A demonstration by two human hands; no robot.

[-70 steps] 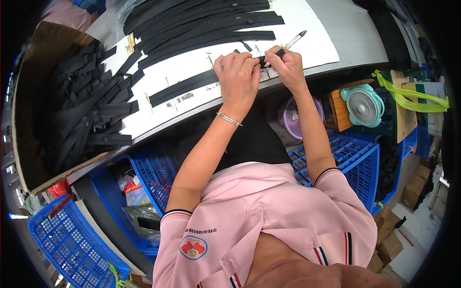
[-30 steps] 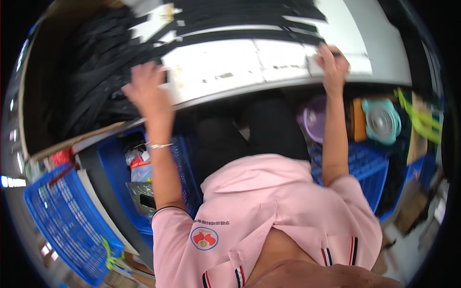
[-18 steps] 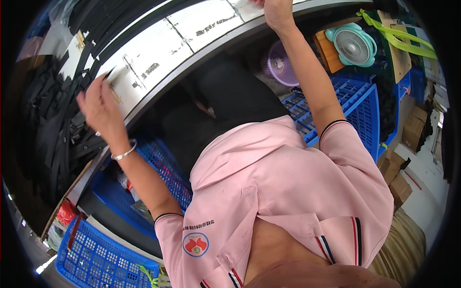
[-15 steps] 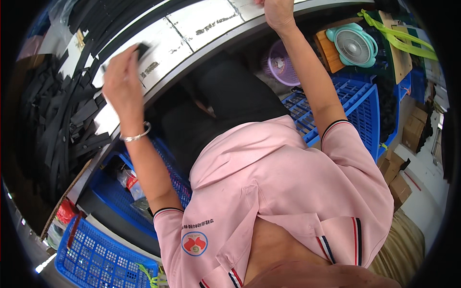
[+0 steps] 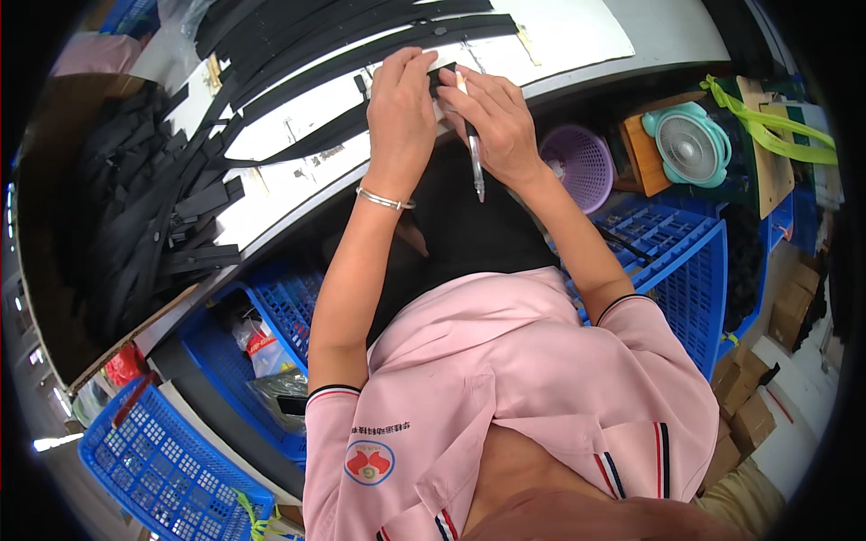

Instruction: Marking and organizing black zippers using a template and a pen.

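Observation:
My left hand (image 5: 401,122) is at the edge of the white work board, its fingers bent and pressed together over a black strap (image 5: 338,133). That strap trails off to the left across the board, and its part under the fingers is hidden. Close beside it, my right hand (image 5: 498,122) grips a pen (image 5: 475,158) with a clear barrel, slanting down past the table edge. A short black piece (image 5: 440,79) shows between the two hands; whether the right fingers also pinch it is unclear.
More black straps (image 5: 361,54) lie along the white board (image 5: 577,32). A box with heaped black strips (image 5: 135,207) stands left. Below the table are blue crates (image 5: 686,270), a purple basket (image 5: 582,167) and a teal fan (image 5: 693,144). Another blue basket (image 5: 171,460) sits lower left.
My left hand has moved right from the strip pile to the middle. My right hand has come down and left beside it, and a pen now shows in it.

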